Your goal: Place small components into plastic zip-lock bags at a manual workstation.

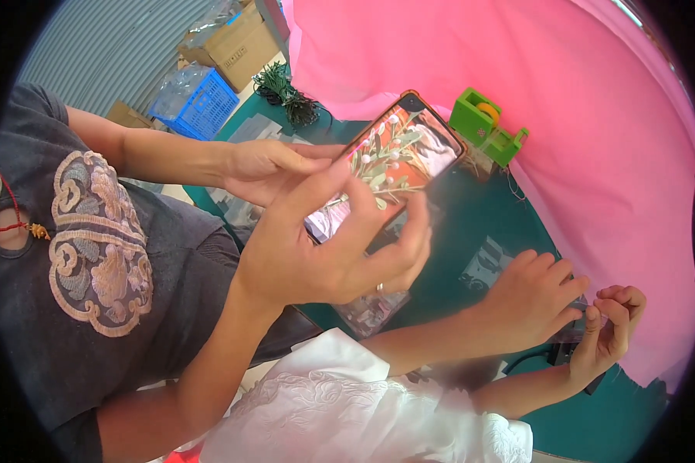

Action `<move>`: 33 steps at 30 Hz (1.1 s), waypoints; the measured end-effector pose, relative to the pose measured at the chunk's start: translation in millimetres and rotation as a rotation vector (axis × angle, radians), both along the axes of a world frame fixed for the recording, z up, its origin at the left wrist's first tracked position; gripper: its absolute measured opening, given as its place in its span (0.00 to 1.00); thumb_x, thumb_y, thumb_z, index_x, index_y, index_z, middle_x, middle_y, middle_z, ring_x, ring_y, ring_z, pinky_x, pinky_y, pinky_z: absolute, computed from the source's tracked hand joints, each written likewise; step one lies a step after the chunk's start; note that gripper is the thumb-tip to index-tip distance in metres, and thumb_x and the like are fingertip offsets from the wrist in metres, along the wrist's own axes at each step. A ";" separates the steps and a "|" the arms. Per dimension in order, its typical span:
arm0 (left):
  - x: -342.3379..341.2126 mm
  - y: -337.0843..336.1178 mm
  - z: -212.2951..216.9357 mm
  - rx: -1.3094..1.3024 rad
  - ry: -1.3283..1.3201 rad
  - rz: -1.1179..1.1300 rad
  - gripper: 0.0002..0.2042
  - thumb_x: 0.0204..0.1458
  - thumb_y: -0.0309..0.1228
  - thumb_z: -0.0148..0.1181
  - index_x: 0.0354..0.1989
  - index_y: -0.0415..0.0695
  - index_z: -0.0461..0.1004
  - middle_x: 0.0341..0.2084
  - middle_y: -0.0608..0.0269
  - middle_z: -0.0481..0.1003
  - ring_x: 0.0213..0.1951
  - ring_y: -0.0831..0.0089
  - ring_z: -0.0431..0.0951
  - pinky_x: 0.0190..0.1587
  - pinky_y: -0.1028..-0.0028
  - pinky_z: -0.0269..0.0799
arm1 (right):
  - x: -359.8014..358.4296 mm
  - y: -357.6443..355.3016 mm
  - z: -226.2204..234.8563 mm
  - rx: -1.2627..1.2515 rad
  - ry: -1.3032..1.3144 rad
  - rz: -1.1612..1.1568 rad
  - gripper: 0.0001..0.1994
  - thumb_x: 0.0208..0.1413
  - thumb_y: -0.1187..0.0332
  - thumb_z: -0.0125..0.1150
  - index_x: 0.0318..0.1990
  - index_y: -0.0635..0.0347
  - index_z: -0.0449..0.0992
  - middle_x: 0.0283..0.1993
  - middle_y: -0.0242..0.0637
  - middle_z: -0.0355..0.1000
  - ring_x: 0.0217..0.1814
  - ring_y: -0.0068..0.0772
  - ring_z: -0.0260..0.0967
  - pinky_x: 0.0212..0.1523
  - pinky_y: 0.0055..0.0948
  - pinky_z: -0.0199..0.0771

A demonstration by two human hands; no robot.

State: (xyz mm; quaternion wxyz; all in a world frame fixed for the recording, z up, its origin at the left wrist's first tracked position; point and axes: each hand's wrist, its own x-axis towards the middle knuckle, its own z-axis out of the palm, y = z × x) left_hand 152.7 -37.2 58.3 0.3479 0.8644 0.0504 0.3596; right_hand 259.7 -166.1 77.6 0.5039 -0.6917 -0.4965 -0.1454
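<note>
risk: the small greyish piece (585, 311) where the two sets of fingertips meet is barely gripped. judged likely to slip if either hand shifts, and it would be hard to find on the dark green table top (510, 231) below. second risk: a co-worker's ringed hand (340, 247) works close beside the left forearm, so a bump could jog the pinch.

left hand (534, 299): knuckles up, fingers curled narrow, tips at the piece; cannot tell whether it truly grips.
right hand (611, 328): just beside the left, fingers bent in, tips touching the same spot; grip also unclear.

beyond the left hand: orange-cased phone (398, 158) showing a sprig picture, held by the co-worker's hands. farther: green plastic tape dispenser (486, 127), pink sheet (594, 116), blue plastic crate (201, 100).
</note>
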 end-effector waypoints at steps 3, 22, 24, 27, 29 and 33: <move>1.1 -0.7 -1.1 0.002 -0.001 -0.005 0.17 0.49 0.39 0.61 0.45 0.44 0.73 0.29 0.63 0.68 0.32 0.66 0.69 0.35 0.67 0.62 | 0.8 -1.9 -2.3 -0.001 0.002 -0.011 0.08 0.50 0.67 0.65 0.30 0.60 0.73 0.39 0.37 0.60 0.38 0.34 0.60 0.38 0.31 0.62; 6.4 1.3 -15.8 0.008 0.040 -0.028 0.17 0.50 0.39 0.60 0.45 0.45 0.73 0.29 0.64 0.69 0.31 0.66 0.70 0.33 0.66 0.62 | 7.6 4.0 -16.6 0.045 -0.021 -0.003 0.08 0.49 0.68 0.65 0.29 0.61 0.73 0.39 0.38 0.59 0.37 0.35 0.60 0.37 0.32 0.62; 9.0 0.7 -10.6 0.010 -0.011 -0.032 0.17 0.49 0.39 0.60 0.46 0.45 0.73 0.29 0.64 0.69 0.31 0.66 0.70 0.33 0.66 0.62 | 5.4 2.2 -8.5 0.046 -0.033 -0.032 0.08 0.47 0.69 0.66 0.28 0.61 0.73 0.38 0.38 0.60 0.36 0.35 0.61 0.37 0.32 0.63; 1.1 -0.3 3.6 0.048 -0.035 -0.009 0.19 0.48 0.39 0.62 0.48 0.47 0.73 0.30 0.65 0.70 0.33 0.66 0.70 0.36 0.66 0.62 | -3.3 -0.3 4.0 0.031 -0.043 -0.067 0.09 0.44 0.70 0.68 0.27 0.63 0.73 0.38 0.39 0.61 0.38 0.35 0.63 0.39 0.32 0.64; 15.4 0.0 -12.8 0.038 -0.026 0.021 0.21 0.45 0.39 0.64 0.50 0.49 0.74 0.31 0.65 0.70 0.37 0.65 0.70 0.41 0.65 0.60 | 0.4 -4.5 -7.8 -0.039 -0.016 -0.117 0.09 0.39 0.72 0.69 0.26 0.64 0.73 0.37 0.39 0.61 0.39 0.34 0.63 0.40 0.31 0.65; -2.7 -4.2 17.3 0.147 -0.013 0.102 0.24 0.41 0.39 0.67 0.51 0.51 0.75 0.35 0.66 0.70 0.45 0.66 0.69 0.48 0.63 0.56 | -17.2 -3.7 16.0 0.090 0.033 -0.103 0.10 0.31 0.76 0.69 0.25 0.62 0.75 0.35 0.38 0.60 0.38 0.36 0.65 0.37 0.32 0.66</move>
